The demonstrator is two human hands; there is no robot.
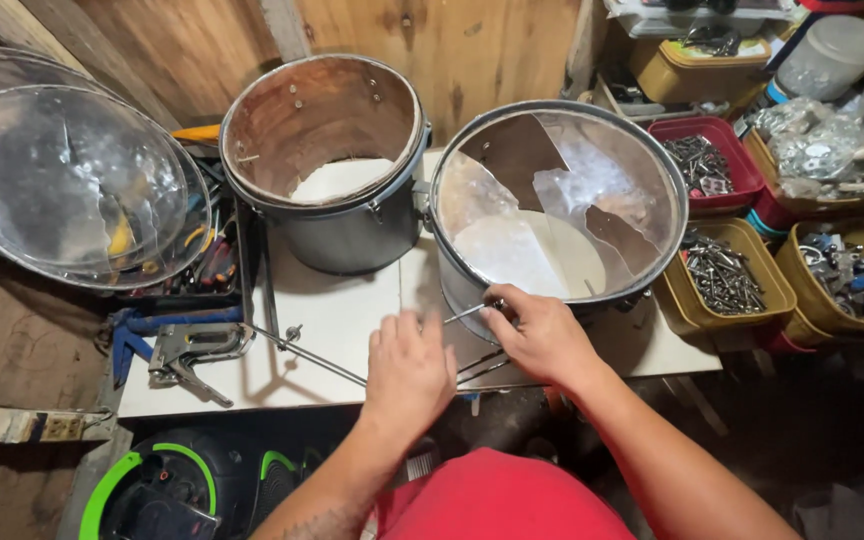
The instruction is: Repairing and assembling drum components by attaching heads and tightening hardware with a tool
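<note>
Head view. A drum shell [557,215] with a torn clear head stood on the white tabletop [337,320], directly ahead of the hands and slightly to the right. The right hand [542,335] was the nearer: it lay against the shell's near rim, fingers closed in a pinch on a thin metal rod [464,313]. The rod's long axis ran roughly level, from the pinch at the rim leftward toward the left hand [407,375]. The left hand hovered just short of the rod's free end, palm down, fingers spread and loosely curled, gripping nothing. Both forearms rose from the lower edge of the view, converging on the rim. More long rods [312,357] lay on the tabletop beneath and left of the left hand. A second, open shell [327,165] stood behind and to the left, with a staple gun [192,355] at the tabletop's left edge and trays of metal hardware [717,270] to the right.
</note>
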